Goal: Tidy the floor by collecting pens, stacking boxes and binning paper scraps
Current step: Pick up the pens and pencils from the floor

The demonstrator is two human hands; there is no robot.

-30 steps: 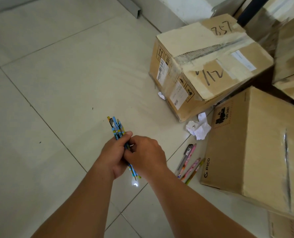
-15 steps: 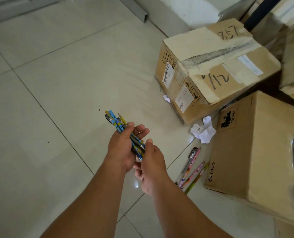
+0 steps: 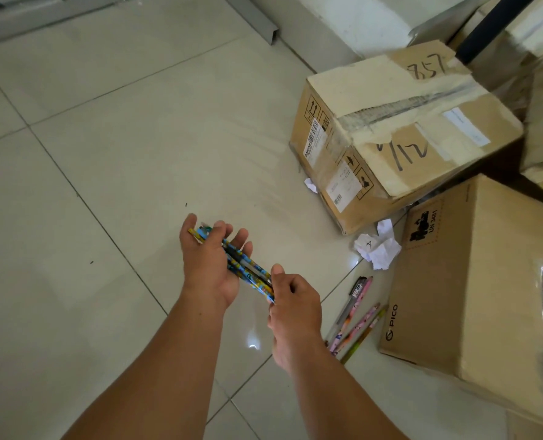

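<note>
Half a second on, the left hand (image 3: 211, 268) has loosened its clasp, and the right hand (image 3: 295, 309) has come up to take the near end of the bundle of blue-and-yellow patterned pens (image 3: 248, 271). The bundle lies slantwise across the upturned left palm. It is held above the pale glossy floor tiles (image 3: 121, 154), well to the left of the large brown cardboard box printed PICO (image 3: 473, 281).

The left hand is released: its thumb and fingers are spread and only lightly curved, and the pens rest on them rather than being gripped. The right hand is grasping: its thumb and curled fingers pinch the bundle's lower end, with the back of the hand toward the camera.

Between the right hand and the PICO box, just beside the box's left face, a few loose pens with pink and green barrels (image 3: 356, 322) lie on the floor, touched by neither hand. A crumpled wad of white paper (image 3: 378, 249) sits at the box's far left corner. Beyond that corner stands a taped brown carton marked 857 (image 3: 406, 131). A small white paper scrap (image 3: 310, 185) lies farther left of the PICO box again, against the carton's foot.
</note>
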